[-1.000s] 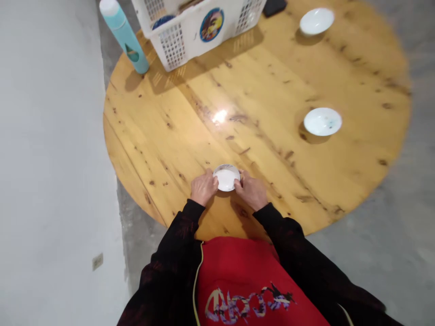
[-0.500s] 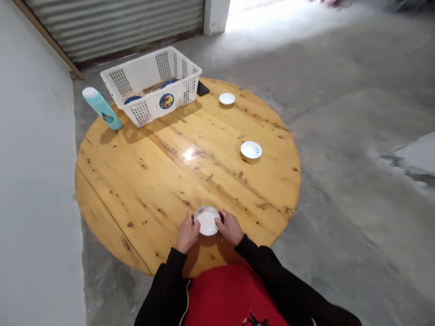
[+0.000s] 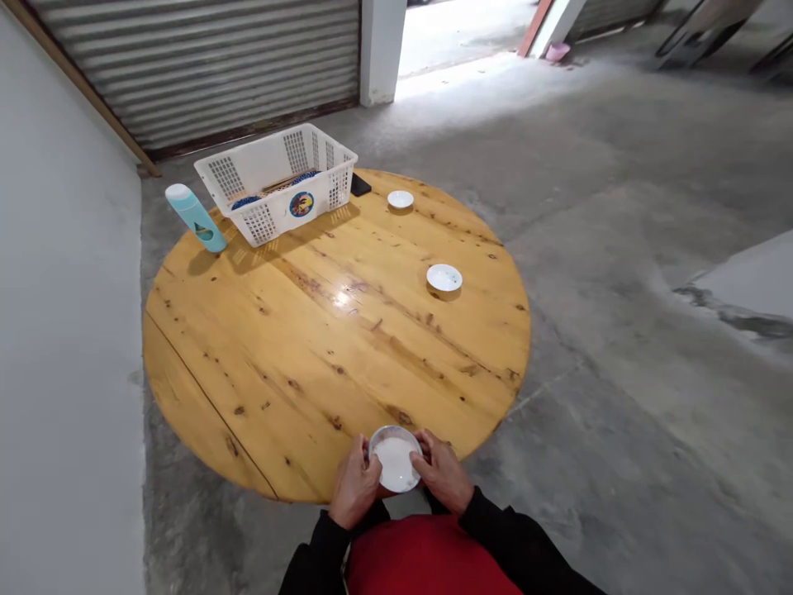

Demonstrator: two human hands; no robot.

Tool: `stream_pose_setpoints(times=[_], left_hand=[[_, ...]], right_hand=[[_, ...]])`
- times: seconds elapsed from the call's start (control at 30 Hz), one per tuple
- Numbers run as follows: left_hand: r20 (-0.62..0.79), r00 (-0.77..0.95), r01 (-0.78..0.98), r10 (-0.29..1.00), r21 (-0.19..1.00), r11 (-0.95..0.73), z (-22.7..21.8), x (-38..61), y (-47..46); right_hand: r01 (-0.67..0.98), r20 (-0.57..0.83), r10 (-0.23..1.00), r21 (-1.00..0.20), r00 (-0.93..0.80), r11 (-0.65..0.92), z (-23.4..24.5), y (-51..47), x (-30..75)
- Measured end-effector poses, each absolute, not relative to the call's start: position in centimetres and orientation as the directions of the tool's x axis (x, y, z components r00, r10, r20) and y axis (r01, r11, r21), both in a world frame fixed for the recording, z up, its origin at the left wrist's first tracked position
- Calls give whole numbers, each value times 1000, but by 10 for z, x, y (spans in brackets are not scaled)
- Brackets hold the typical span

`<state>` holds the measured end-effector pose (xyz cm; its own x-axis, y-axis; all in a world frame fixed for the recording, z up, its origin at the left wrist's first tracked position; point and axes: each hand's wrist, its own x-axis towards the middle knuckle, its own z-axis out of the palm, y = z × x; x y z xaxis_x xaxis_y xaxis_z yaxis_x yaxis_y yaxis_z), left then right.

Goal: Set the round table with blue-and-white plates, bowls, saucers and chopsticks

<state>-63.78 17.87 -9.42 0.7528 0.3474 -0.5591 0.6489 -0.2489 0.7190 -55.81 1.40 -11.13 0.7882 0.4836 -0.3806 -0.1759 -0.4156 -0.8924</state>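
Between my two hands is a small white bowl (image 3: 396, 464), lifted at the near edge of the round wooden table (image 3: 260, 347). White content covers its inside; I cannot tell whether it is liquid or powder. My left hand (image 3: 356, 482) grips the left rim with the thumb on the inner edge. On the opposite side, my right hand (image 3: 444, 473) pinches the rim the same way. The fingers under the bowl are mostly hidden. Farther off stand two small white dishes, a nearer one (image 3: 444, 278) and a farther one (image 3: 400, 200).
A white plastic basket (image 3: 319, 198) with blue-patterned items inside stands at the table's back left. Left of it is a light-blue bottle (image 3: 197, 219) with a white cap. A black phone-like object (image 3: 360, 184) lies by the basket. A white wall (image 3: 68, 330) runs along the left.
Both hands have drawn the bowl closer to my body, up to the table's near edge. The view has tilted up, showing more of the doorway. The dishes, basket and bottle stay put.
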Motion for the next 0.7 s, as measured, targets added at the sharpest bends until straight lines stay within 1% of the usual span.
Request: stream_pose_setpoints(times=[0.2,0.37,0.43,0.57,0.7], left_hand=[[-541,761,639,358,721,-269,-82,-634,135],[-569,759,642,318,735,-218,-75,-601,48],[-580,757,647,300,729,-223,-73,-585,4],[-574,775,632,265,709,-313,-71,-552,-77],[-531,821,566,212,705,-427,-69,-522,-128]], right_hand=[[-166,-370,522,-903,768,-396,-114,-27,-550],[-187,-356,471,-911,807,-368,-118,-115,-524],[-198,-361,441,-907,822,-373,-117,-160,-510],[-218,-387,358,-876,850,-430,-109,-249,-484],[-275,-437,305,-849,846,-451,-100,-307,-466]])
